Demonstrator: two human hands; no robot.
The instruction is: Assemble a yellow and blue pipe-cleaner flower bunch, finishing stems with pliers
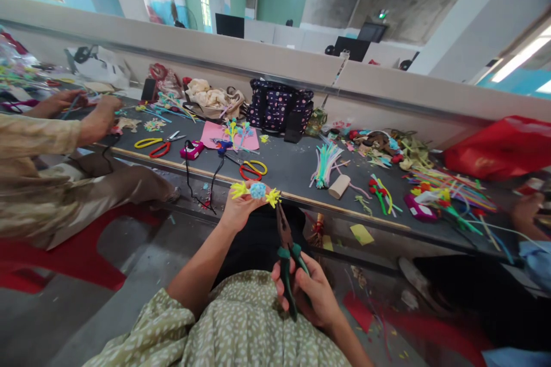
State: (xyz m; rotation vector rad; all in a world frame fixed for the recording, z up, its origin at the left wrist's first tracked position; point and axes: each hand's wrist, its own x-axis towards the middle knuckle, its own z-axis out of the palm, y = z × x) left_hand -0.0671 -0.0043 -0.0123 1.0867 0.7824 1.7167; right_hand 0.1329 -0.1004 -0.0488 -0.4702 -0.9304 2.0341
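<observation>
My left hand (pixel 237 208) is closed around a small bunch of pipe-cleaner flowers, a blue one (pixel 257 190) between two yellow ones (pixel 272 198). Its lower part is hidden by my fingers. My right hand (pixel 316 287) grips pliers (pixel 284 232) with dark green handles. The pliers' jaws point up and reach close to the right yellow flower; whether they touch it I cannot tell. Just beyond my left hand, scissors (pixel 253 170) with red and yellow handles lie near the table edge. A blue glue gun (pixel 222 147) rests beside a pink sheet (pixel 210 133) bearing more yellow and blue flowers.
The dark table (pixel 293 169) holds a bundle of pale pipe cleaners (pixel 325 165), a cardboard tube (pixel 339 186), a second pair of scissors (pixel 160 142) and a patterned bag (pixel 280 106). A person's hands (pixel 101 117) work at the left; another person's hand (pixel 527 212) shows at the right.
</observation>
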